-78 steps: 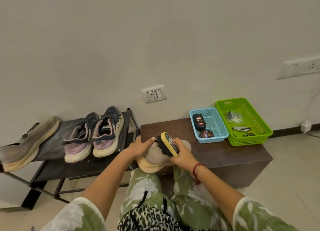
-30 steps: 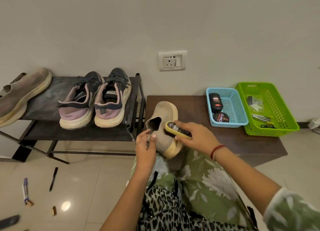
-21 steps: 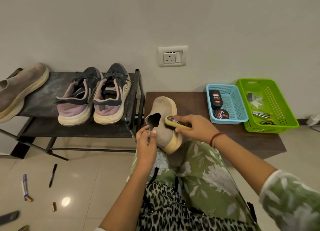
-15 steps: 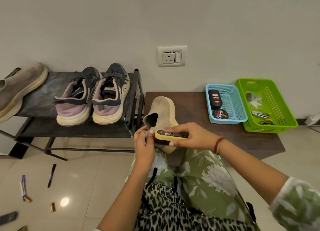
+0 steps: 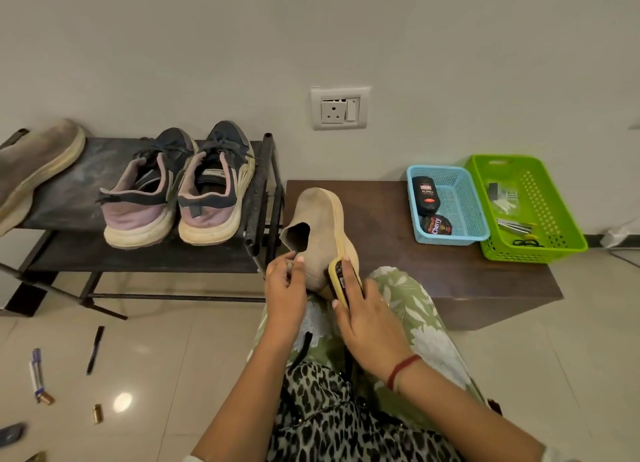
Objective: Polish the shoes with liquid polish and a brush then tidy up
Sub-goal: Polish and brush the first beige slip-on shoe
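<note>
Tan shoe: it rests on the person's knee, in the middle of the view. Its toe points to 12 o'clock. It is tipped on its side, with the pale sole turned to 3 o'clock.
Brush: a yellow brush, pushed against the side of the tan shoe near the heel, right by the sole.
Right hand: its fingers are curled round the back of the brush and hold it tight. A red thread band is on the wrist.
Left hand: at 7 o'clock from the shoe. Its thumb and fingers pinch the back edge of the shoe's opening.
Bench: a dark brown bench, just behind the shoe and going off to 3 o'clock.
Blue basket: on the bench at 2 o'clock from the shoe. Inside lie a black polish bottle and a round polish tin, touching each other.
Green basket: just beside the blue one, further toward 3 o'clock. It holds small bits too tiny to name.
Shoe rack: a dark metal rack at 9 o'clock from the shoe. A pair of sneakers stands on it, side by side, heels toward the person. A second tan shoe lies at the far left end.
Wall socket: on the white wall at 12 o'clock.
Floor: pale shiny tiles. At 8 o'clock lie a black pen, a blue and white pen and a little gold tube.
</note>
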A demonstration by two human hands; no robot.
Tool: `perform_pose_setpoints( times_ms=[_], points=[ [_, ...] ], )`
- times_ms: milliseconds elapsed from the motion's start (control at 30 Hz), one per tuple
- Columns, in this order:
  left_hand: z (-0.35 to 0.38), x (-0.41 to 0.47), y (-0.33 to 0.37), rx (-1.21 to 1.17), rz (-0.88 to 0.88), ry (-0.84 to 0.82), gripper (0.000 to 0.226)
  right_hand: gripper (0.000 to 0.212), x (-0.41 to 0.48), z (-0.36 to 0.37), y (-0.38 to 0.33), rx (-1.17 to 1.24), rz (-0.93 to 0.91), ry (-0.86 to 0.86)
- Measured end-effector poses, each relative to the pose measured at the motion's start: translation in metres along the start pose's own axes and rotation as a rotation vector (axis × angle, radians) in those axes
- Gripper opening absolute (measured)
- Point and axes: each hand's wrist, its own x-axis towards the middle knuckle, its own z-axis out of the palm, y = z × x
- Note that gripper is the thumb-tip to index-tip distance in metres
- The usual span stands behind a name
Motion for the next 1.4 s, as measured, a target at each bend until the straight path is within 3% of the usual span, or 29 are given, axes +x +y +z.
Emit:
perform_pose_setpoints(
  times_ms=[67, 167, 333, 467, 633, 700, 800, 900, 1067, 1133, 1200, 1333, 1400],
  points=[
    [0.0, 0.002, -0.002, -0.002, -0.013, 0.0, 0.022, 0.061, 0.024, -0.001, 0.005, -0.055, 0.024, -0.002],
    [0.0, 0.003, -0.005, 0.065, 0.027, -0.032, 0.031, 0.06, 0.074, -0.009, 0.022, 0.104, 0.178, -0.136],
    [0.002, 0.004, -0.003, 0.036, -0.018, -0.019, 0.029, 0.06, 0.129, -0.015, 0.031, 0.175, 0.266, -0.274],
    [0.0, 0.002, -0.004, 0.075, 0.039, -0.031, 0.04, 0.061, 0.108, -0.015, 0.035, 0.351, 0.27, -0.171],
    [0.005, -0.007, 0.004, 0.222, 0.176, -0.133, 0.031, 0.054, 0.078, -0.026, 0.041, 0.631, 0.281, 0.205],
    [0.009, -0.011, 0.007, 0.243, 0.248, -0.171, 0.03, 0.052, 0.077, -0.033, 0.043, 0.726, 0.333, 0.248],
    [0.015, -0.015, 0.008, 0.219, 0.254, -0.199, 0.043, 0.051, 0.077, -0.033, 0.047, 0.595, 0.387, 0.133],
    [0.018, -0.018, 0.014, 0.252, 0.185, -0.15, 0.037, 0.055, 0.073, -0.026, 0.052, 0.391, 0.422, 0.006],
    [0.03, -0.019, 0.028, 0.551, 0.167, -0.007, 0.042, 0.058, 0.069, -0.03, 0.05, 0.304, 0.413, 0.007],
    [0.033, -0.014, 0.036, 0.657, 0.045, -0.018, 0.052, 0.058, 0.071, -0.033, 0.048, 0.314, 0.416, 0.015],
    [0.034, -0.006, 0.037, 0.602, -0.032, -0.043, 0.044, 0.056, 0.071, -0.036, 0.048, 0.315, 0.389, 0.009],
    [0.039, -0.003, 0.017, 0.275, 0.077, -0.097, 0.024, 0.049, 0.055, -0.04, 0.046, 0.316, 0.328, 0.049],
    [0.04, -0.006, 0.011, 0.219, 0.092, -0.086, 0.028, 0.047, 0.037, -0.035, 0.037, 0.293, 0.284, 0.079]
  ],
)
